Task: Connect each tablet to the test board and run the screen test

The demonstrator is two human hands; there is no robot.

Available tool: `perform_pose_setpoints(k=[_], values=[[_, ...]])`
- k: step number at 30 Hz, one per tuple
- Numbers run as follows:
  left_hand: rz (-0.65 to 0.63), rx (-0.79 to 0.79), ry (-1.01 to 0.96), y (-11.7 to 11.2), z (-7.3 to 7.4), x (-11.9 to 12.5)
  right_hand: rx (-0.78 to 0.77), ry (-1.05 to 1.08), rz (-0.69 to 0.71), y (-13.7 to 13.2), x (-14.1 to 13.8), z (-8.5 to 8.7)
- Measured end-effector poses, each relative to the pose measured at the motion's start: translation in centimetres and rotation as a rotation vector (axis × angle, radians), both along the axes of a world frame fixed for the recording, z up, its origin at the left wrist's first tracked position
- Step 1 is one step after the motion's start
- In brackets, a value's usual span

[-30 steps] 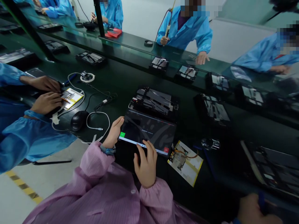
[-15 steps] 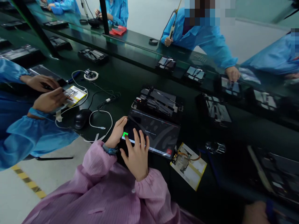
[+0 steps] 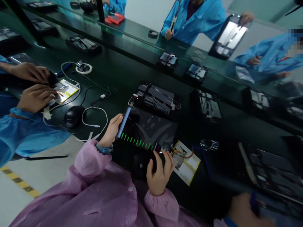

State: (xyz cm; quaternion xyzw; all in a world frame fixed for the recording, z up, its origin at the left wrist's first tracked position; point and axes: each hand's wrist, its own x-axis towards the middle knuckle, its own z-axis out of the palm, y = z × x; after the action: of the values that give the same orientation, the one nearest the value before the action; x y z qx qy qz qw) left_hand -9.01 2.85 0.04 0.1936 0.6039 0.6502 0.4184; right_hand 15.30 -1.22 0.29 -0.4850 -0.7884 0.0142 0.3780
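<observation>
Right hand (image 3: 159,172), fingers loosely spread, has shifted along the touchscreen (image 3: 148,127) near the desk's (image 3: 123,72) front edge. Left hand (image 3: 111,128) grips it; best touch lightly.

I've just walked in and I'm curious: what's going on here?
A person's left hand grips a screen by its left edge; the right hand is at its near right corner, whether touching is unclear. Green bars line the near edge. An opened device lies behind it. Across the bench, a co-worker holds up another device.
</observation>
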Motion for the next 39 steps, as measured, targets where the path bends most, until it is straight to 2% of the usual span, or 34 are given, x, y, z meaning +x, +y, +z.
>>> perform_pose_setpoints(k=[15,22,29,34,39], values=[[-0.008,0.014,-0.045,-0.3,0.2,0.1,-0.057,-0.093,-0.003,-0.1,0.3,-0.2],[0.041,-0.024,-0.041,-0.1,0.0,0.1,-0.101,-0.174,0.032,0.3,-0.4,0.2],[0.005,-0.007,-0.019,-0.2,0.5,0.3,0.010,-0.006,-0.028,0.5,0.6,0.5],[-0.067,0.034,-0.005,-0.5,1.2,0.5,0.027,0.059,-0.068,2.1,2.3,0.8],[-0.050,0.010,-0.020,-0.4,1.0,0.6,0.014,0.018,-0.039,4.8,3.6,1.8]])
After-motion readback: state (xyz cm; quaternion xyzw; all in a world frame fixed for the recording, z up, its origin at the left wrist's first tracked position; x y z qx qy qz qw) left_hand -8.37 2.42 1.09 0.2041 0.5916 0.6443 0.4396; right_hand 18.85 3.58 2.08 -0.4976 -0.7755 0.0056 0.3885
